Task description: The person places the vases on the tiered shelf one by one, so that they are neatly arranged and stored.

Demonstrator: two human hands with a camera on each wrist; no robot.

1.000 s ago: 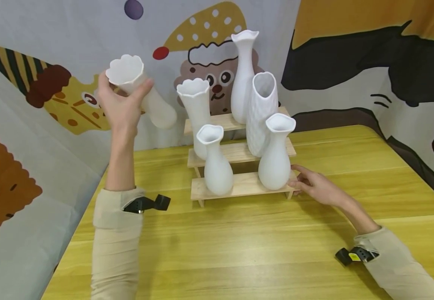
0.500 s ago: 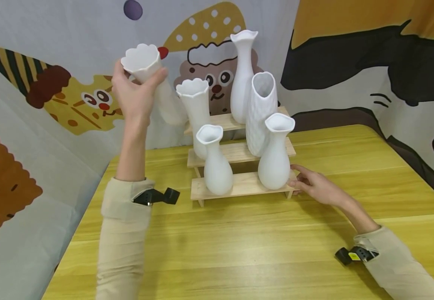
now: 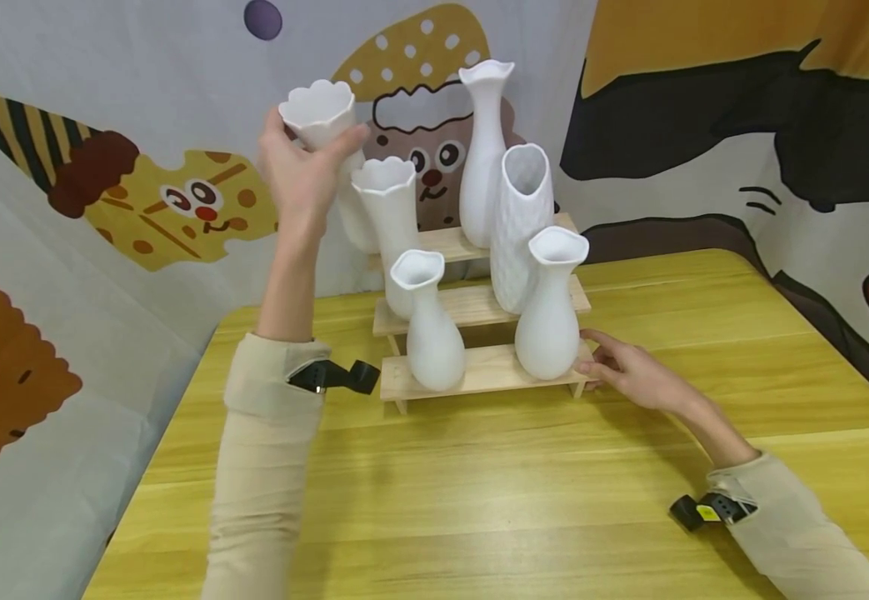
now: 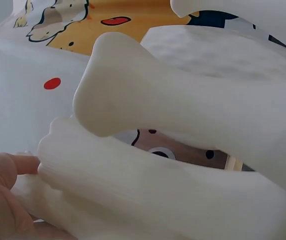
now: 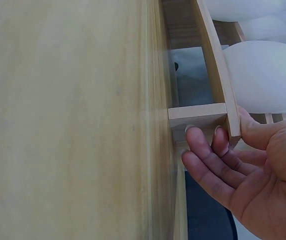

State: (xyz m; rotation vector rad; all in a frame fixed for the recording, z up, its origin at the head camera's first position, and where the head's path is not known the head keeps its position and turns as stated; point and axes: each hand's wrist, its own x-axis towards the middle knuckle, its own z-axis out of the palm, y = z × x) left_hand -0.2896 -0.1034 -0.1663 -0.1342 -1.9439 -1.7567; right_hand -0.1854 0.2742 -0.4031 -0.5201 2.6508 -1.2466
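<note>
My left hand (image 3: 302, 177) holds a white vase (image 3: 322, 131) with a scalloped rim, fingers and thumb around its neck. Its lower body, partly hidden behind a similar scalloped vase (image 3: 398, 225), hangs near the left end of the top shelf. In the left wrist view, the front-left vase (image 4: 183, 100) covers much of the scene. My right hand (image 3: 640, 379) grips the right end of the wooden three-step stand (image 3: 490, 367). The right wrist view shows the thumb at the board's (image 5: 220, 75) upper face and curled fingers by the leg (image 5: 198, 112).
On the bottom step stand two flared vases, left (image 3: 436, 350) and right (image 3: 549, 342). A textured vase (image 3: 521, 250) is on the middle step, and a tall slim vase (image 3: 482, 187) on the top. The stand sits on a wooden table (image 3: 479, 500) before a cartoon-printed cloth (image 3: 666, 200).
My left hand has carried the scalloped vase rightward and slightly up, from left of the stand to behind the similar vase, and it tilts less now. My right hand stays in place.
</note>
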